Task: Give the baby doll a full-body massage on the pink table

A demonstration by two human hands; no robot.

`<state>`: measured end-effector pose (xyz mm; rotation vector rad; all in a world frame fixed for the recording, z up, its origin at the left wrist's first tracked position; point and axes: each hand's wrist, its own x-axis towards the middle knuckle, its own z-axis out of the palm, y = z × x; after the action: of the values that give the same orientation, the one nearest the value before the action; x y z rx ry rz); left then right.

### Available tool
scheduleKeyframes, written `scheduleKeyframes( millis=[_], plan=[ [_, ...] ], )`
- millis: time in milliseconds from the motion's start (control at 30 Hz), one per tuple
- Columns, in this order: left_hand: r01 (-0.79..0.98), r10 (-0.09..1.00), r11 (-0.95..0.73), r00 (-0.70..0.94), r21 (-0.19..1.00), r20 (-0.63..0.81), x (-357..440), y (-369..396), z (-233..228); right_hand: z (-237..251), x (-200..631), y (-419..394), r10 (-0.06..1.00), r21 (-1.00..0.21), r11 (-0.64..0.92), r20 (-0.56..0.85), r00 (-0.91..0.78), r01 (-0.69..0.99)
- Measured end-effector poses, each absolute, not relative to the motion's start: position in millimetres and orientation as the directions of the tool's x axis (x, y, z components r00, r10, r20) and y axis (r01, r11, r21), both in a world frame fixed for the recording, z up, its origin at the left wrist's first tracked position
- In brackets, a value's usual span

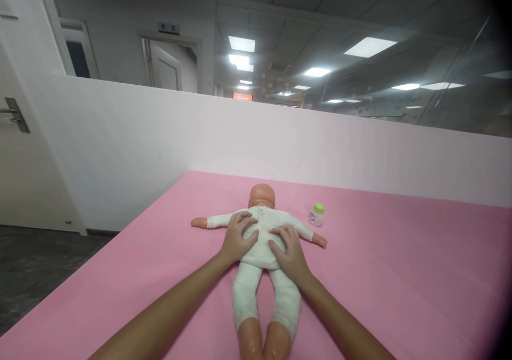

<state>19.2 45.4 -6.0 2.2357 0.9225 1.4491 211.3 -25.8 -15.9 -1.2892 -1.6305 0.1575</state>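
Note:
A baby doll [262, 242] in a white suit lies on its back on the pink table [400, 274], head away from me, arms spread, bare feet toward me. My left hand [239, 238] rests on the left side of the doll's torso with fingers curled over the chest. My right hand [288, 252] presses the right side of the torso, fingers spread over the belly. Both hands grip the doll's body from its two sides. A small white bottle with a green cap [316, 215] stands upright just right of the doll's far arm, apart from both hands.
A white partition wall [280, 141] runs along the table's far edge. The table's left edge drops to a dark floor [36, 274]. A white door with a metal handle [14, 114] stands at the far left. Glass panels and ceiling lights lie beyond.

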Motion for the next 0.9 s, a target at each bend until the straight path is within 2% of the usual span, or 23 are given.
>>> scheduleKeyframes(
  millis=[267, 733, 900],
  plan=[
    [0.310, 0.690, -0.724, 0.309, 0.616, 0.655, 19, 49, -9, -27, 216, -19, 0.788, -0.638, 0.438, 0.611, 0.070, 0.633],
    [0.311, 0.684, -0.729, 0.320, 0.610, 0.655, 19, 45, -4, -24, 217, -21, 0.803, -0.628, 0.446, 0.595, 0.024, 0.638],
    [0.342, 0.668, -0.740, 0.275, 0.579, 0.691, 20, 46, -6, -28, 218, -20, 0.814, -0.646, 0.438, 0.580, 0.029, 0.626]
  ],
)
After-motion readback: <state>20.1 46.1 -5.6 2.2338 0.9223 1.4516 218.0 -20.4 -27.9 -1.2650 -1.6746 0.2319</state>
